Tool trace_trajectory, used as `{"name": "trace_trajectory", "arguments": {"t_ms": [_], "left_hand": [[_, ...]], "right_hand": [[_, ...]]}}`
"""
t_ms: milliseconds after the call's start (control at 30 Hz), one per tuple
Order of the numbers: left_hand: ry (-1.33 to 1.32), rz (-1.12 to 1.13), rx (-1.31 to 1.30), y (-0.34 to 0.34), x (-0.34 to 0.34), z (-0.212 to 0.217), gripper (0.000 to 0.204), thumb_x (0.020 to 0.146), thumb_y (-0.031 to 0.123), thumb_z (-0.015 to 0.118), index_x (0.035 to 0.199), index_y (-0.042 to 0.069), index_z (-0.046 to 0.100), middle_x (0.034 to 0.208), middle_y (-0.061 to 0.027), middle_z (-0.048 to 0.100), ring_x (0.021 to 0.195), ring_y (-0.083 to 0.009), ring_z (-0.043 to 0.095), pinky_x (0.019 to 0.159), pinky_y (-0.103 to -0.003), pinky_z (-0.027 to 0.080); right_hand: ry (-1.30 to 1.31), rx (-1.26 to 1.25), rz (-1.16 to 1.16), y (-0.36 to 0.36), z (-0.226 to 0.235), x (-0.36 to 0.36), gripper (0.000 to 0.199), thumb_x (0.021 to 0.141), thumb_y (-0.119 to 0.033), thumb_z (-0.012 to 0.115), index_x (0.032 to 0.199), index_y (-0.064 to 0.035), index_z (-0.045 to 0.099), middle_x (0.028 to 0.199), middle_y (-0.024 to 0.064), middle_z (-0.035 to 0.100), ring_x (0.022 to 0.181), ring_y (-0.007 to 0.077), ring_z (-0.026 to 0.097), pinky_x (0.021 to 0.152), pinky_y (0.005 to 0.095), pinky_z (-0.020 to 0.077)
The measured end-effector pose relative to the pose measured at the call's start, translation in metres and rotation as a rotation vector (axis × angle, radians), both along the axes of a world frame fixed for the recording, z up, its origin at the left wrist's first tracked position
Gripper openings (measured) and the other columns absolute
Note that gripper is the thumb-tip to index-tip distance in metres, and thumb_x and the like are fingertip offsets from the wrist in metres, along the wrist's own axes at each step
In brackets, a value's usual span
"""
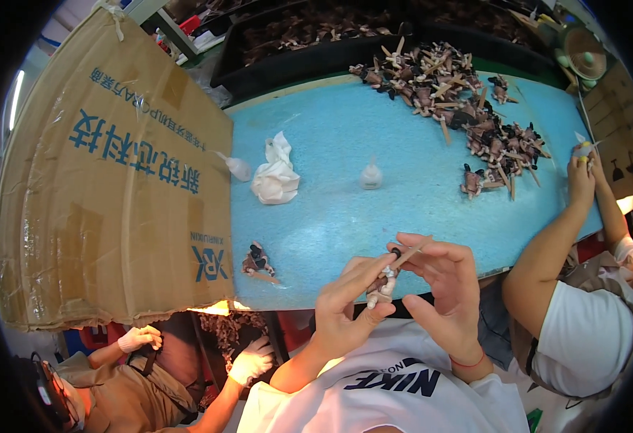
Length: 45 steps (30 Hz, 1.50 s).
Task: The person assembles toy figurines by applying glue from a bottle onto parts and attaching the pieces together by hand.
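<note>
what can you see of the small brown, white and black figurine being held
The small brown, white and black figurine looks moulded, with pale limb-like parts below and black near its top, where a flat tan stick slants up rightward. It is tilted in the bare left hand, at the blue tabletop's near edge; whether the bare right hand touches it is unclear.

One figurine point(381, 286) in the person's left fingers point(356, 278), many more on one blue bench point(316, 238).

On the bench: one lone figurine point(259, 261), lower left; one pile of figurines point(432, 83), upper right, too overlapped to count; two white squeeze bottles, a left bottle point(239, 168) and a centre bottle point(370, 176); one crumpled tissue point(277, 180). Around it: one large cardboard box point(114, 216), left; one fan point(585, 54), upper right; two other people, one lower left point(129, 386), one right point(583, 335).
</note>
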<state>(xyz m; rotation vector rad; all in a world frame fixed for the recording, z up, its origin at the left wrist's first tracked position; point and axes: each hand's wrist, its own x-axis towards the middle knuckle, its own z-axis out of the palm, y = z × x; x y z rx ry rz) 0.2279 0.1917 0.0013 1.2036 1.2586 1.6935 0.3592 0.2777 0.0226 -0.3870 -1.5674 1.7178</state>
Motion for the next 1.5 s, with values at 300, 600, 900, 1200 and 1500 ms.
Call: {"name": "trace_trajectory", "arguments": {"t_ms": [300,600,900,1200,1500], "left_hand": [[0.468,0.228,0.029,0.002,0.0,0.008,0.054,0.074,0.029,0.07,0.113,-0.006,0.055,0.102,-0.0158,0.061,0.083,-0.026,0.054,0.07,-0.032,0.044],[0.68,0.238,0.03,0.0,-0.002,0.015,0.047,0.073,0.016,0.068,0.112,-0.006,0.055,0.107,-0.0199,0.059,0.086,-0.0334,0.056,0.072,-0.036,0.047],[0.785,0.282,-0.003,-0.001,-0.001,0.017,0.055,0.057,0.001,0.063,0.112,-0.005,0.055,0.11,-0.0205,0.055,0.085,-0.0343,0.053,0.07,-0.038,0.047],[0.812,0.377,-0.03,-0.001,0.007,0.015,0.054,0.057,0.007,0.067,0.109,-0.004,0.056,0.107,-0.0188,0.056,0.085,-0.0318,0.055,0.065,-0.034,0.05],[0.742,0.401,0.001,-0.006,0.015,0.015,0.055,0.057,0.009,0.066,0.11,-0.003,0.057,0.104,-0.0166,0.058,0.083,-0.0311,0.056,0.059,-0.032,0.05]], "right_hand": [[0.073,-0.171,0.094,0.003,0.0,-0.007,0.065,0.073,0.009,0.06,0.125,-0.0045,0.023,0.128,0.0227,0.04,0.118,0.0284,0.043,0.097,0.041,0.0369],[-0.002,-0.274,0.21,0.011,0.004,-0.006,0.076,0.072,0.01,0.06,0.134,-0.0037,0.018,0.126,0.0215,0.042,0.117,0.0285,0.044,0.097,0.0406,0.0392],[0.039,-0.382,0.256,0.013,0.0,-0.01,0.077,0.069,0.015,0.056,0.134,-0.003,0.018,0.124,0.0203,0.043,0.118,0.0282,0.043,0.093,0.0425,0.0436],[0.052,-0.365,0.195,0.006,-0.008,-0.009,0.079,0.07,0.01,0.06,0.134,-0.0021,0.015,0.123,0.0247,0.045,0.114,0.0294,0.046,0.086,0.0383,0.0493],[0.056,-0.305,0.022,-0.004,-0.011,-0.007,0.084,0.07,0.001,0.066,0.134,-0.0041,0.013,0.119,0.0321,0.044,0.105,0.0278,0.052,0.081,0.0324,0.0495]]}}
